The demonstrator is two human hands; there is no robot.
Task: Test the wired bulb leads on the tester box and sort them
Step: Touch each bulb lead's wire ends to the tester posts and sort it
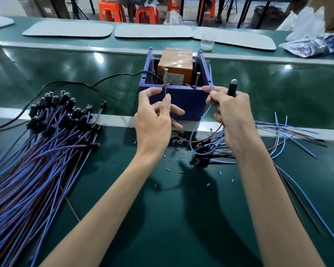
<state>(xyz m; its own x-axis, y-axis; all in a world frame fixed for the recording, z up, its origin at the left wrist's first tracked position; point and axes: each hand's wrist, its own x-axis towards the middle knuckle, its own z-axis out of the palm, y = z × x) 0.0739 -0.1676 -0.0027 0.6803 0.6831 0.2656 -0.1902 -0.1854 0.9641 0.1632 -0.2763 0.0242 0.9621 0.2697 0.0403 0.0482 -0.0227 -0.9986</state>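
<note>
Testing one wired bulb, centre frame | left hand pinches brown wire upright at left screw of tester box | right hand grips the bulb, pinches blue wire upright, tip just right of right screw | judgement: right hand nearer, short leftward shift needed

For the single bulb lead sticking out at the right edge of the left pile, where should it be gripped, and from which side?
Pinch its black holder, coming from the right, the blue box side. The holder looks like the thick, firm part and lies clear of the pile there; its thin wires run back into the tangle.
</note>
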